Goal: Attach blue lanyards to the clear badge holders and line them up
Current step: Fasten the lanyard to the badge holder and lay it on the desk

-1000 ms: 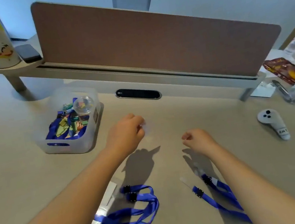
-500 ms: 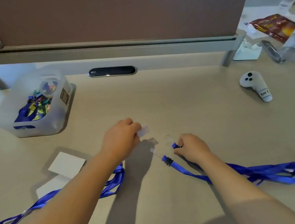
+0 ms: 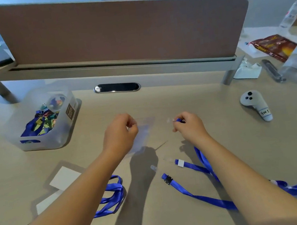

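Note:
My left hand pinches the top of a clear badge holder, which hangs above the desk. My right hand is shut on the clip end of a blue lanyard; its strap trails down under my right forearm. A gap separates the clip from the holder. A second lanyard end with a black clasp lies on the desk below my hands. Another blue lanyard lies under my left forearm, beside two badge holders with white cards.
A translucent bin of lanyards and clips stands at the left. A white controller lies at the right, with a snack bag and plastic bottles behind it. A brown divider panel closes off the back of the desk.
Both hands rose off the desk. The right hand lifted the lanyard's clip end up and right; the left hand lifted the clear holder, now hanging in view.

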{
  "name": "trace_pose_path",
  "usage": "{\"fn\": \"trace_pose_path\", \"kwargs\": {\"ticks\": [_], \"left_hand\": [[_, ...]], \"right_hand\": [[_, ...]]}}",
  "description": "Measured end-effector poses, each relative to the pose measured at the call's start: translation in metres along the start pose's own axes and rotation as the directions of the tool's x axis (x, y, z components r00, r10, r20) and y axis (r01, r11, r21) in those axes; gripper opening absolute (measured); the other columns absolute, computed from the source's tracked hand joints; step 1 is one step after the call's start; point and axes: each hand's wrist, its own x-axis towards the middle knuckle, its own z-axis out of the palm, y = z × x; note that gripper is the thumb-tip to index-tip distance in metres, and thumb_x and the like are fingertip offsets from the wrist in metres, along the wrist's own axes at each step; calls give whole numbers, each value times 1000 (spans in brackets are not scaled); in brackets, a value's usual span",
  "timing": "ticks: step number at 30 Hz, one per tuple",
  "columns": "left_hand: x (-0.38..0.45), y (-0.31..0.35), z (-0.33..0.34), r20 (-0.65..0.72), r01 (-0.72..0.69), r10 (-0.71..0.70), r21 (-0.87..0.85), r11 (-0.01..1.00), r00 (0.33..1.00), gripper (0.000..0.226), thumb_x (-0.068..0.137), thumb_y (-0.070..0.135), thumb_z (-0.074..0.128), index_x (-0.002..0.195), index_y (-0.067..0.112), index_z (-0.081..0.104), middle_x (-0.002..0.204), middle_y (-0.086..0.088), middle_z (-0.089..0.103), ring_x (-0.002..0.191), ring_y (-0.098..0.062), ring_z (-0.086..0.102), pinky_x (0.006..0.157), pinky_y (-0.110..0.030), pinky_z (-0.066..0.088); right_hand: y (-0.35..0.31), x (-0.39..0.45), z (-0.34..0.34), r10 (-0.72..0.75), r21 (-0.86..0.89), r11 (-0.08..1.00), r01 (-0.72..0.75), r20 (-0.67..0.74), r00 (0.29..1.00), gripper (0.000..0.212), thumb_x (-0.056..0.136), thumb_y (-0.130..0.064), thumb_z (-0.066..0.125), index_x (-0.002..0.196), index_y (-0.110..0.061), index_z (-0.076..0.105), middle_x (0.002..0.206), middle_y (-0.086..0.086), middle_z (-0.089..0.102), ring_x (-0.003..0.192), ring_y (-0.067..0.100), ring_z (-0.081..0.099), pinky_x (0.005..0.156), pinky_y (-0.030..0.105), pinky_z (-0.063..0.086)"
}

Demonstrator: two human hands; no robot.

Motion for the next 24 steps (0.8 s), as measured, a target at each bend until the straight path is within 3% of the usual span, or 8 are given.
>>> {"fn": "trace_pose_path", "kwargs": {"ticks": [3,7,9,11,15,21,24], "left_hand": [[6,13,-7,-51,61,-72,-194,979,996,11,86,6,50,76,10,51,66,5,45,70,-21,45,63,-31,37],[16,24,-19,-21,149,-179,-467,872,984,27,87,8,51,64,17,40,64,-1,42,70,-22,42,64,-34,36],[19,31,-25,7,157,-185,-568,808,983,26,88,7,52,66,18,41,68,-3,46,76,-22,47,68,-33,41],[20,39,-32,31,144,-163,-647,749,986,14,91,5,46,81,14,50,81,-6,57,85,-21,54,70,-26,46],[18,50,-46,6,90,-113,-644,759,994,26,93,4,40,114,5,55,102,-7,59,97,-19,56,84,-27,48],[22,41,-60,-128,27,-131,-609,793,983,28,91,7,46,116,5,59,104,-2,59,101,-18,55,84,-29,49],[22,37,-64,-191,-41,-72,-531,846,979,31,90,7,47,119,4,57,103,4,56,92,-11,55,77,-13,49]], "right_hand": [[-23,-1,-8,-92,27,995,93,-37,995,24,90,-19,50,82,1,61,58,1,49,54,13,42,49,21,34],[-55,-4,-13,-200,66,977,203,-51,979,33,94,-21,46,81,3,64,50,0,45,44,3,46,50,20,33],[-71,-6,-13,-233,93,967,237,-47,971,38,93,-18,47,81,14,64,46,1,45,35,-3,48,52,20,33],[-86,-7,-11,-263,87,961,264,-14,965,39,92,-18,48,78,14,64,45,2,45,35,1,45,52,21,35],[-108,-10,1,-290,25,957,289,61,955,38,91,-19,47,83,13,65,48,4,46,45,13,39,54,24,37],[-125,-11,14,-258,9,966,258,113,960,34,89,-17,50,87,13,66,48,4,44,44,13,34,49,22,32],[-129,-10,19,-278,45,961,274,115,954,36,89,-16,50,90,16,65,49,5,42,43,13,33,49,23,31]]}}
